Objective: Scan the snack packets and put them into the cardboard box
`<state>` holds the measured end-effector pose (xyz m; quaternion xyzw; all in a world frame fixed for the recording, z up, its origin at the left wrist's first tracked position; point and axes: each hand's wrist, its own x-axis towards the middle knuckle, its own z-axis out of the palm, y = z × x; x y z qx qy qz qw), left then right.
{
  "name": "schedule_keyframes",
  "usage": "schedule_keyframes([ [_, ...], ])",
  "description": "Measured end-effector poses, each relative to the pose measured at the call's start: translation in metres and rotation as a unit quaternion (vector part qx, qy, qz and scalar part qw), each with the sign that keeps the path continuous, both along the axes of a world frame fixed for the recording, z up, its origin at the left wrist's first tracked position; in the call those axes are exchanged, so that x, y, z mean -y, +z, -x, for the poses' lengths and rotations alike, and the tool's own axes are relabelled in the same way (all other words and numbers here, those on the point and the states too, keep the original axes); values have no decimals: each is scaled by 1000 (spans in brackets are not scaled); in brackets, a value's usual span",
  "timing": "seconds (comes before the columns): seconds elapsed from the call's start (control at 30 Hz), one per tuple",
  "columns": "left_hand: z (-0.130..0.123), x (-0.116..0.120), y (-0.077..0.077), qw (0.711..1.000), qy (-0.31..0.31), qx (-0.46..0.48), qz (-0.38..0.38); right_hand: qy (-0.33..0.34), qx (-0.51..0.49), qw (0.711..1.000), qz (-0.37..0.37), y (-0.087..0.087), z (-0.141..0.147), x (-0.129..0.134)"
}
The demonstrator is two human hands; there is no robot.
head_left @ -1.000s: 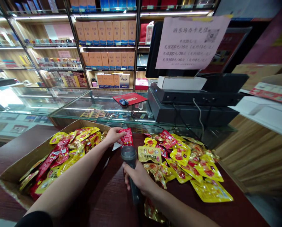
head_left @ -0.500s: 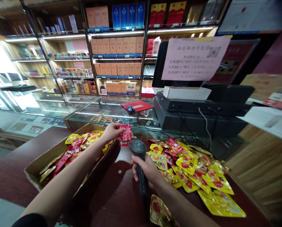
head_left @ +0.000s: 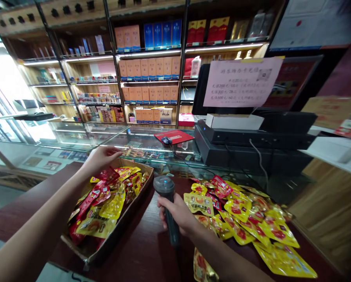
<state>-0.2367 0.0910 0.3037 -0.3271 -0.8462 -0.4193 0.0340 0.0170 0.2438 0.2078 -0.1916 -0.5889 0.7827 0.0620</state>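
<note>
My left hand (head_left: 101,159) is over the far left part of a cardboard box (head_left: 120,229), its fingers stretched out and apart. Just under it is a slightly blurred red packet (head_left: 108,174), over the other red and yellow packets (head_left: 114,201) in the box. In my right hand (head_left: 179,213) is a black handheld scanner (head_left: 168,209), upright with its head tilted away from me. Right of the scanner, a loose pile of yellow and red packets (head_left: 237,205) lies on the dark red tabletop (head_left: 140,243). A single packet (head_left: 203,266) lies partly beneath my right forearm.
Behind the table runs a glass counter (head_left: 134,137) bearing a red mat (head_left: 175,136) and a mouse (head_left: 166,140). A monitor with a paper sign (head_left: 240,83) stands on black equipment (head_left: 222,150) at the right. Shelves of boxes (head_left: 148,68) line the back.
My left hand has moved left from near the scanner to over the box, and the red packet has left its fingers. The view has shifted slightly. My right hand still grips the scanner.
</note>
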Motion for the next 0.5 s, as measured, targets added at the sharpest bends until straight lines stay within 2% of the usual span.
schedule_keyframes([
  [0.1,-15,-28,-12,998,-45,-37,12,-3,0,1000,-1,-1,-5,-5],
  [0.23,-53,-83,-38,991,-133,5,2,-30,5,999,-8,-1,-18,-22],
  [0.37,-97,-140,-75,967,-251,31,21,-69,10,998,-6,0,-35,-50],
  [0.5,-130,-183,-115,940,-329,-13,90,-116,9,993,-6,-3,-52,-89],
])
